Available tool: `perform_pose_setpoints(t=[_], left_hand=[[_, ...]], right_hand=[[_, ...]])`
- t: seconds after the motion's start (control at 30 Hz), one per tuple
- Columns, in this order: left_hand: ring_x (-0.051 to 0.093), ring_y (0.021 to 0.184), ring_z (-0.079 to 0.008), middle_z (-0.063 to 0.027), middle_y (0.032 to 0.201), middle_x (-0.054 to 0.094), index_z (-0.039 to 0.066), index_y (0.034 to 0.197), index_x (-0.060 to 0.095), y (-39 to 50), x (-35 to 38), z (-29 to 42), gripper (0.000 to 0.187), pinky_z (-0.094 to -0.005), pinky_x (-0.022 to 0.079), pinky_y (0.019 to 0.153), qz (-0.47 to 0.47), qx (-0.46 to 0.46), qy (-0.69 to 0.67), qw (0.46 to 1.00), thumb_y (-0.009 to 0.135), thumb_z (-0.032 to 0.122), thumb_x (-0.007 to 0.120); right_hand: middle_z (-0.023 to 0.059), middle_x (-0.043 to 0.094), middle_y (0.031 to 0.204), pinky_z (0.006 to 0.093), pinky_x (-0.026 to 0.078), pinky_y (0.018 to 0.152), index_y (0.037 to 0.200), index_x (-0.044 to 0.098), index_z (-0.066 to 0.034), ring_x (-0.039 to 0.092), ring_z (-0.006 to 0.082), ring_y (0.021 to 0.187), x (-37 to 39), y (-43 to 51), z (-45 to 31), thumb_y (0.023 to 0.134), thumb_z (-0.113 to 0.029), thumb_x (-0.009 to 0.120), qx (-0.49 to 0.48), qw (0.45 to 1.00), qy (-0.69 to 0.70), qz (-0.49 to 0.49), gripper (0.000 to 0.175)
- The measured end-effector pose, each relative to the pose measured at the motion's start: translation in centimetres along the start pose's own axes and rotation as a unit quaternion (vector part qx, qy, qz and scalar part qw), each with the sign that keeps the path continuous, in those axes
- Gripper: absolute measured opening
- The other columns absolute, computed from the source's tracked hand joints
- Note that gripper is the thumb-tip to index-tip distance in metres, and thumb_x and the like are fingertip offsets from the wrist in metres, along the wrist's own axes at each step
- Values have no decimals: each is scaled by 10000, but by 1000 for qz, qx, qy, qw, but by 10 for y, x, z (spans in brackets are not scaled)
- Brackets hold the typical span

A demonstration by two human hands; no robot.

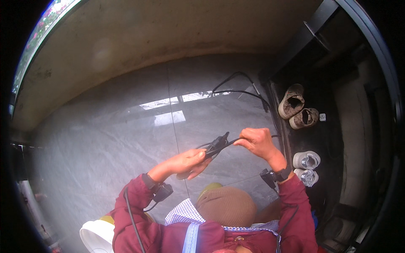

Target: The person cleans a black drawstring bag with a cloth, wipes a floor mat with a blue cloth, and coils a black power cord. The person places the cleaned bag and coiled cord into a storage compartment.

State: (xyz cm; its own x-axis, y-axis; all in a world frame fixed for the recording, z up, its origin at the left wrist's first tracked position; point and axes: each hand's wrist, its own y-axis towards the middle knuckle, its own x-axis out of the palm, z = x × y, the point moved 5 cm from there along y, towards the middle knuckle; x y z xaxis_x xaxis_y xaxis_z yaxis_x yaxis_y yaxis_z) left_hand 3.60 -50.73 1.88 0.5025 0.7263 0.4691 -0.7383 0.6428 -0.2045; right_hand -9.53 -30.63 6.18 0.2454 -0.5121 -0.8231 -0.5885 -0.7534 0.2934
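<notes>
My left hand [193, 163] is closed around a black power adapter [218, 143] with several loops of its thin cable gathered against it. The end of a pale object shows under the palm, too hidden to name. To the right, my right hand [254, 140] pinches a black cable [232, 143] between thumb and fingers, a short stretch of it running across to the left hand. Beyond the right hand the black cable goes on toward the dark ledge, and a loop of black cable [242, 91] lies on the grey tiled floor [126, 151].
Brown patterned shoes [292, 102] and grey-white sneakers [307, 160] sit on the dark ledge at the right, with a small white square item [322, 117] near the brown pair. A plain wall [142, 34] borders the floor. A white bucket [95, 235] stands at lower left.
</notes>
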Motion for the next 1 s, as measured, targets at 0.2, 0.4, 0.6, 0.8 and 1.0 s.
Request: perform_pose_setpoints(t=[0.2,0.4,0.6,0.8,1.0], left_hand=[[437,416,-78,32,579,387,94,822,415,-19,4,8,600,-237,364,356,-22,11,-111,994,979,673,409],[417,392,-83,30,545,380,97,790,409,-23,4,12,621,-240,355,332,-30,-14,-112,993,966,693,410],[421,371,-95,27,522,372,98,806,420,-31,-5,15,674,-241,343,333,25,-12,-78,997,948,752,337],[351,274,-136,61,452,293,146,801,404,-58,-49,42,646,-264,245,301,161,199,-313,915,945,759,260],[286,267,-94,84,449,261,174,828,402,-71,-61,63,581,-241,194,307,271,289,-276,876,966,725,283]], right_hand=[[112,546,682,361,413,520,777,611,-15,539,307,582,-17,9,23,862,-292,748,31,999,30,21,321],[89,537,651,351,396,503,745,588,-34,506,261,545,-19,17,29,838,-335,765,64,994,86,37,361],[95,496,646,324,382,523,769,586,-4,454,213,543,-13,12,48,879,-318,749,102,991,75,33,370],[84,520,643,319,402,538,779,593,-13,479,185,560,20,-34,96,913,-320,724,212,965,150,28,360],[65,533,696,319,433,616,854,598,-15,499,172,646,69,-59,90,959,-339,665,247,939,237,-28,347]])
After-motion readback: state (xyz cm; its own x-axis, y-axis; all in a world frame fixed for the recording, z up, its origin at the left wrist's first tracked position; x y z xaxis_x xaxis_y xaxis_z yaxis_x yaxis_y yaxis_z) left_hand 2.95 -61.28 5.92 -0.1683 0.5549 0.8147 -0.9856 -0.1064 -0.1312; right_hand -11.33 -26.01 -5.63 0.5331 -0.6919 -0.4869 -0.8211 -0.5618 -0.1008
